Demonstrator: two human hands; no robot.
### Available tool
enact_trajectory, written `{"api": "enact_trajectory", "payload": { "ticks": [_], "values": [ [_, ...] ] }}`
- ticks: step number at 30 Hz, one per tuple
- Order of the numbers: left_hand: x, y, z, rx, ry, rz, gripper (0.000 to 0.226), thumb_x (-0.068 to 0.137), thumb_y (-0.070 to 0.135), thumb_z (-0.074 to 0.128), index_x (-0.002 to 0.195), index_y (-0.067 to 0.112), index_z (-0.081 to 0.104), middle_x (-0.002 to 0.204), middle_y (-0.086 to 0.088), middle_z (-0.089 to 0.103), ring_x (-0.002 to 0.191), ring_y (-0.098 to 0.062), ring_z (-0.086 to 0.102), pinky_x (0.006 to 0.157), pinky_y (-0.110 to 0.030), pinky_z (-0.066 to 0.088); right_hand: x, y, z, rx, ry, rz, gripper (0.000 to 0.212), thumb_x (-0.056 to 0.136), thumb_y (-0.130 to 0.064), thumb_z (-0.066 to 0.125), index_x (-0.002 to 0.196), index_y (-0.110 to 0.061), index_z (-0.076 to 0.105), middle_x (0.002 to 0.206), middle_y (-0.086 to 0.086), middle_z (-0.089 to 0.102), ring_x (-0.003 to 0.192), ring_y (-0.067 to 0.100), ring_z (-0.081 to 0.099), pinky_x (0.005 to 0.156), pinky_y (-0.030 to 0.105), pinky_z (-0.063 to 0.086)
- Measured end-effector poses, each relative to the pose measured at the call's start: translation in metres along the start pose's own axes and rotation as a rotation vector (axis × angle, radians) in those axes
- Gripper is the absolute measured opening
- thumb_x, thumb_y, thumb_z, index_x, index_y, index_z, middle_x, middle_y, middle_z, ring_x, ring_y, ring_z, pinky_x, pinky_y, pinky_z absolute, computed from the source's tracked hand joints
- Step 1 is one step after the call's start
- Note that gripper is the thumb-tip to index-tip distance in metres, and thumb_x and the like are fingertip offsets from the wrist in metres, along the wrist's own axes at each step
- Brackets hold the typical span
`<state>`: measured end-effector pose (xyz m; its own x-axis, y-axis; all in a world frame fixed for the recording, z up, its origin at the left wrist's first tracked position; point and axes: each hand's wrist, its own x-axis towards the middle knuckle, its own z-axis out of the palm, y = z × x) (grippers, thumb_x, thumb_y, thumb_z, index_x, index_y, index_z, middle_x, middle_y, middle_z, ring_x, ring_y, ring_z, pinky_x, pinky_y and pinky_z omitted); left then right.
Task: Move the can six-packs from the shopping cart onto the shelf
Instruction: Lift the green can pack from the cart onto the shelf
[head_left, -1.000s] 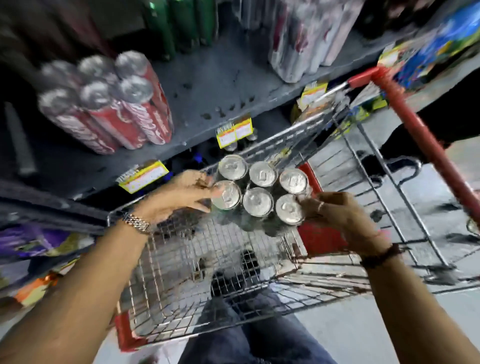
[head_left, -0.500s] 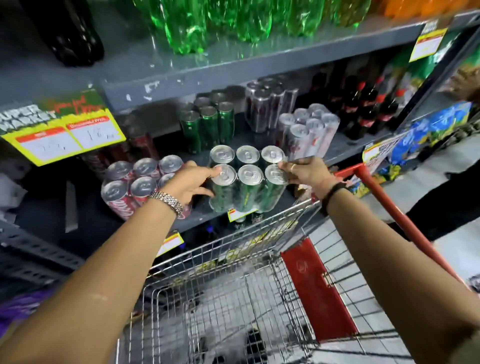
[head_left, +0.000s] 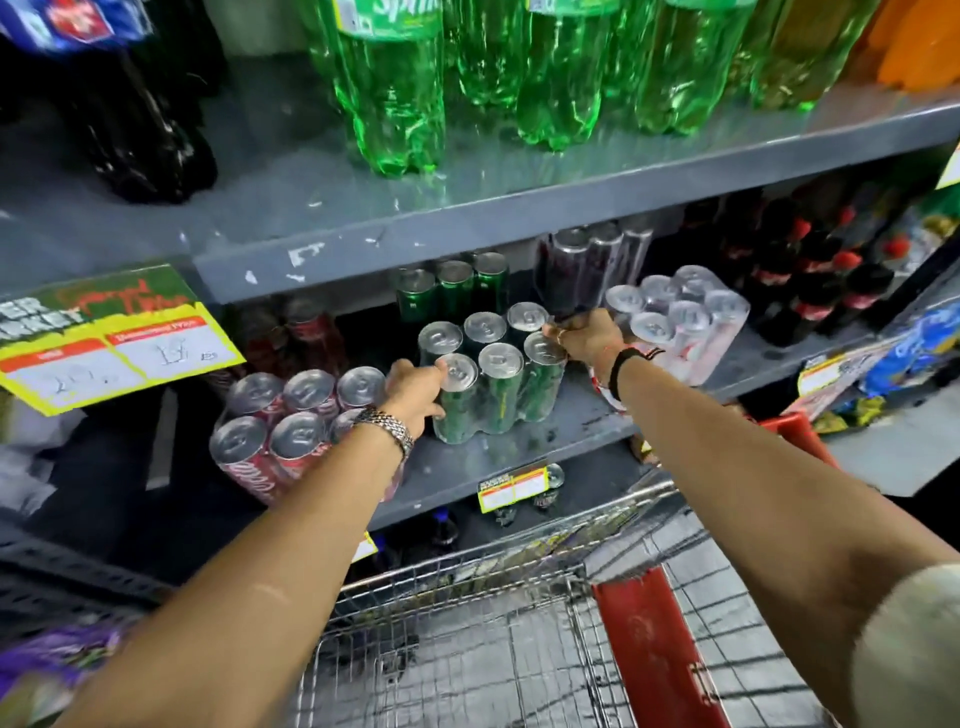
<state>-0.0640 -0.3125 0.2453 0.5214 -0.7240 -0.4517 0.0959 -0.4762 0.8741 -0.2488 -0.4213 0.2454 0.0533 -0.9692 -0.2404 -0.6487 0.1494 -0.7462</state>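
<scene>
Left hand (head_left: 415, 387): fingers curled against the left end of the green six-pack (head_left: 491, 371), at the near-left can; closed on the pack, frame centre.

Right hand (head_left: 584, 338): fingers bent over the top rims at the pack's right end; likewise closed on the pack, centre right.

Green six-pack: a second ago it was held over the cart (head_left: 467, 639); half a second ago it was carried at shelf height; now its base is seen on the middle shelf (head_left: 519, 452), upright, both hands not yet released. It is judged as placed, with only the letting go left for this pack.

Neighbours on the shelf: red six-pack (head_left: 291, 421) just beside it at lower left, partly covered by the left wrist; pale six-pack (head_left: 680, 317) near it at right, behind the right hand; further green cans (head_left: 449, 291) behind it.

Cart: bottom centre of frame, the visible part of the basket without packs. Whether more remain cannot be told.
</scene>
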Motion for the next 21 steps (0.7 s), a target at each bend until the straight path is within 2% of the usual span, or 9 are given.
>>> {"api": "enact_trajectory", "payload": {
  "ticks": [3, 5, 6, 7, 9, 11, 15, 18, 21],
  "values": [
    [0.005, -0.008, 0.001, 0.063, 0.012, 0.023, 0.038, 0.084, 0.022, 0.062, 0.111, -0.001, 0.049, 0.123, -0.016, 0.054, 0.102, -0.029, 0.056, 0.088, -0.050, 0.055, 0.012, 0.003, 0.009, 0.040, -0.022, -0.031, 0.033, 0.077, -0.037, 0.064, 0.056, -0.019, 0.047, 0.069, -0.002, 0.054, 0.083, 0.018, 0.052, 0.090, 0.036, 0.047],
    [0.002, -0.011, 0.000, 0.126, -0.037, 0.072, 0.037, 0.074, 0.033, 0.071, 0.092, 0.005, 0.056, 0.107, -0.012, 0.063, 0.093, -0.022, 0.059, 0.088, -0.045, 0.055, 0.014, 0.008, 0.014, 0.187, -0.052, -0.084, 0.018, 0.079, -0.028, 0.065, 0.066, -0.019, 0.056, 0.079, 0.003, 0.062, 0.090, 0.016, 0.057, 0.096, 0.039, 0.048],
    [0.000, -0.012, 0.001, 0.177, -0.079, 0.106, 0.047, 0.065, 0.043, 0.076, 0.089, 0.006, 0.059, 0.102, -0.010, 0.065, 0.093, -0.020, 0.061, 0.090, -0.042, 0.055, 0.008, 0.009, 0.014, 0.253, -0.086, -0.116, 0.007, 0.082, -0.018, 0.064, 0.078, -0.017, 0.058, 0.087, 0.002, 0.059, 0.092, 0.014, 0.054, 0.095, 0.034, 0.047],
    [-0.002, -0.011, 0.001, 0.279, -0.118, 0.137, 0.065, 0.052, 0.054, 0.078, 0.094, 0.007, 0.063, 0.107, -0.010, 0.065, 0.099, -0.021, 0.062, 0.093, -0.040, 0.053, 0.004, 0.013, 0.015, 0.316, -0.146, -0.136, 0.010, 0.084, -0.008, 0.061, 0.091, -0.013, 0.056, 0.094, -0.001, 0.053, 0.096, 0.012, 0.048, 0.091, 0.027, 0.044],
    [-0.003, -0.015, 0.004, 0.533, -0.144, 0.165, 0.101, 0.042, 0.060, 0.080, 0.122, 0.007, 0.052, 0.131, -0.012, 0.052, 0.119, -0.026, 0.053, 0.101, -0.035, 0.046, -0.005, 0.024, 0.014, 0.300, -0.287, -0.188, 0.053, 0.080, 0.001, 0.063, 0.128, -0.011, 0.043, 0.114, -0.003, 0.049, 0.110, 0.009, 0.043, 0.096, 0.021, 0.041],
    [-0.003, -0.020, 0.010, 0.669, -0.063, 0.202, 0.098, 0.054, 0.048, 0.082, 0.129, 0.002, 0.038, 0.134, -0.014, 0.046, 0.124, -0.031, 0.049, 0.097, -0.034, 0.043, -0.010, 0.038, 0.020, 0.237, -0.336, -0.274, 0.090, 0.073, 0.003, 0.069, 0.146, -0.013, 0.019, 0.136, 0.001, 0.042, 0.122, 0.013, 0.042, 0.103, 0.022, 0.041],
    [-0.005, -0.022, 0.015, 0.751, 0.115, 0.280, 0.085, 0.061, 0.043, 0.080, 0.120, 0.000, 0.038, 0.127, -0.020, 0.055, 0.115, -0.035, 0.057, 0.086, -0.037, 0.048, -0.007, 0.046, 0.030, 0.100, -0.181, -0.333, 0.098, 0.067, -0.021, 0.078, 0.147, -0.024, 0.022, 0.138, 0.002, 0.049, 0.127, 0.018, 0.046, 0.111, 0.036, 0.037],
    [-0.005, -0.022, 0.012, 0.854, 0.141, 0.326, 0.081, 0.061, 0.048, 0.079, 0.115, 0.001, 0.041, 0.120, -0.020, 0.060, 0.109, -0.035, 0.061, 0.077, -0.035, 0.049, -0.007, 0.046, 0.028, 0.117, -0.198, -0.335, 0.094, 0.070, -0.015, 0.076, 0.147, -0.020, 0.023, 0.135, 0.000, 0.050, 0.126, 0.015, 0.044, 0.111, 0.028, 0.033],
    [-0.011, -0.024, 0.010, 0.924, 0.162, 0.350, 0.080, 0.060, 0.052, 0.077, 0.113, 0.001, 0.045, 0.116, -0.020, 0.063, 0.104, -0.035, 0.063, 0.073, -0.036, 0.049, -0.007, 0.049, 0.026, 0.046, -0.182, -0.370, 0.094, 0.069, -0.022, 0.077, 0.146, -0.022, 0.023, 0.137, 0.005, 0.052, 0.127, 0.019, 0.047, 0.111, 0.035, 0.036]
  ]
}}
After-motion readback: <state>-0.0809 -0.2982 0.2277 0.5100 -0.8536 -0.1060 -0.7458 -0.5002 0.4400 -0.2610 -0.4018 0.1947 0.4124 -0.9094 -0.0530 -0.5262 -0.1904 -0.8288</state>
